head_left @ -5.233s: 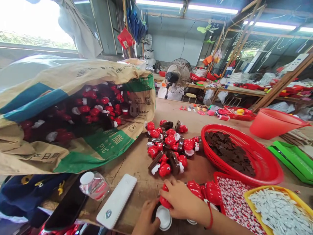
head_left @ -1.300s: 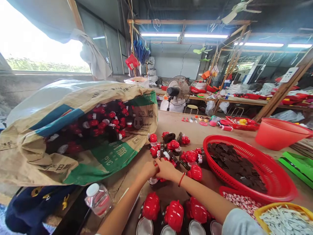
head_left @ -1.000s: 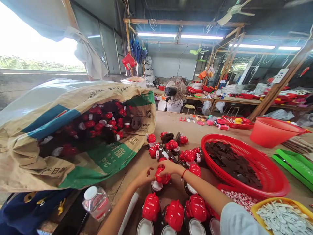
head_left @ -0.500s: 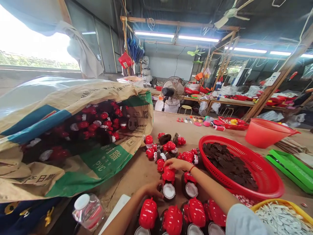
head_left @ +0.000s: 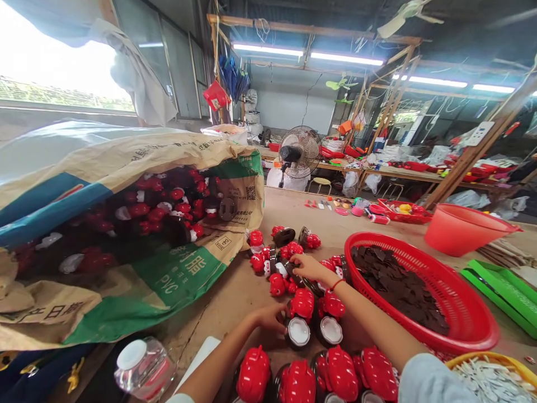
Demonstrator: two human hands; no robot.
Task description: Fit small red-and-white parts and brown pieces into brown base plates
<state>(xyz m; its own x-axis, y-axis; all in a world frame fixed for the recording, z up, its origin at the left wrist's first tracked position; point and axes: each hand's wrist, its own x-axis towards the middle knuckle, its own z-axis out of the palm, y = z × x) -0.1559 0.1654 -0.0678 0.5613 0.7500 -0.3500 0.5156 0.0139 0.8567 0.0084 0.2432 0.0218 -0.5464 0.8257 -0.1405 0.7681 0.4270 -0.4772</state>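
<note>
Taking the perforated red basket (head_left: 472, 316) as my mark, I see both hands working to its left on the brown tabletop (head_left: 289, 207). The right hand (head_left: 309, 268), the nearer to the basket, reaches into a loose heap of red figurines (head_left: 277, 284), its fingers bent over a dark base (head_left: 290, 270); whether they have closed on it I can't tell. The left hand (head_left: 272, 319) is farther from the basket, its fingers half curled at the side of an upright figurine (head_left: 302, 305) with a white disc low on its front. From here I can't say if it grips or merely touches. A second upright figurine (head_left: 331, 305) stands just beside that one, toward the basket. At least four more make a near row (head_left: 297, 383), left of the basket and closer to the person.

Flat brown pieces (head_left: 398, 288) lie inside the basket. Well to its left, past the heap, a printed sack (head_left: 168, 302) lies gaping, more figurines in its mouth. A clear bottle (head_left: 145, 372) stands below the sack, well left of the basket. Beyond the basket, to the right, is a red bucket (head_left: 461, 229).
</note>
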